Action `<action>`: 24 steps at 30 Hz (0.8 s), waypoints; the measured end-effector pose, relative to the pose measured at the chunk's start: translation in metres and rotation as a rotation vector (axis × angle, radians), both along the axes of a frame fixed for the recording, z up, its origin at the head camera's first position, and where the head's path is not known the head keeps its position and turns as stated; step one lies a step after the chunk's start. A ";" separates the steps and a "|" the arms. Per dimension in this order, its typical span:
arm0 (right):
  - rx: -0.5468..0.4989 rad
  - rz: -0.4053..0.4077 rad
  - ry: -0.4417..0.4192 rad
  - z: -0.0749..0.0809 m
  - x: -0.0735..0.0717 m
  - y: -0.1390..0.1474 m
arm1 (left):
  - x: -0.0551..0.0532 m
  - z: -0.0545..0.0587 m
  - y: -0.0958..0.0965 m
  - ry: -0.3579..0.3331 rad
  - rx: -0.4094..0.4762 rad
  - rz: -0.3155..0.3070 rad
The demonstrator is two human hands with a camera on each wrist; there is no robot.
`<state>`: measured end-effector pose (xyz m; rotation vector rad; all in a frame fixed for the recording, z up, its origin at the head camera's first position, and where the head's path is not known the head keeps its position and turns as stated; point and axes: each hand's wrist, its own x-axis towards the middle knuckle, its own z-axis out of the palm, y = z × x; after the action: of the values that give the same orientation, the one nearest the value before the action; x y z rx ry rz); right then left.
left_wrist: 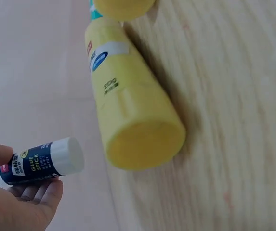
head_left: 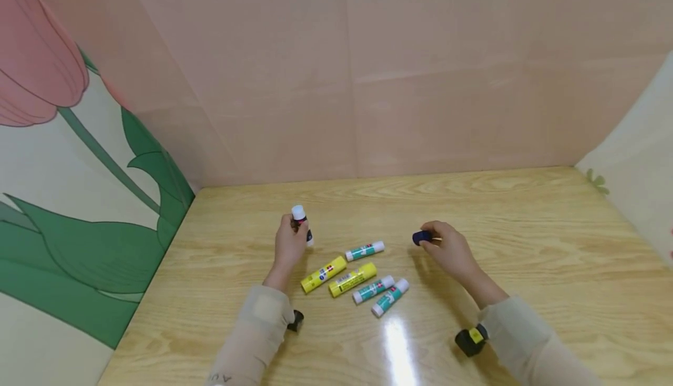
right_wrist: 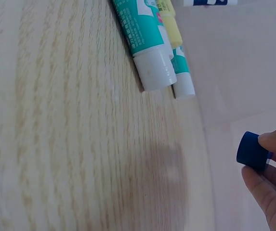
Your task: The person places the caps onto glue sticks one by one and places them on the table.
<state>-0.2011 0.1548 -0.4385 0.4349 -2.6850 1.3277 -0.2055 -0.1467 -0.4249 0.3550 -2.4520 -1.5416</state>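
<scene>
A navy glue stick [left_wrist: 34,162] with white ends is held up in my left hand [head_left: 290,247], the thumb on one side and the fingers beneath it. On the other side of the table, my right hand [head_left: 449,250] pinches a short dark blue cap [right_wrist: 253,151] between thumb and fingers, above the tabletop. Two yellow glue sticks [head_left: 324,274] lie on the wood between the hands, nearer the left one. Three teal-and-white glue sticks [head_left: 391,298] lie beside them, one behind and two toward the right. The cap's inside is hidden from view.
The wood-grain table [head_left: 552,257] runs back to a pinkish cloth wall [head_left: 347,82]. A tulip-patterned cloth [head_left: 79,246] borders the left side, and a pale one [head_left: 644,164] the right. Black wrist devices [head_left: 469,341] sit under both forearms.
</scene>
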 end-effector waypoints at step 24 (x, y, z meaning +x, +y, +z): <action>-0.081 -0.005 0.014 0.008 0.011 -0.005 | 0.016 -0.006 0.012 0.132 0.033 -0.075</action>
<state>-0.1900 0.1496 -0.4309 0.4264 -2.6085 1.4208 -0.1896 -0.1346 -0.4309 0.1626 -2.3659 -1.5833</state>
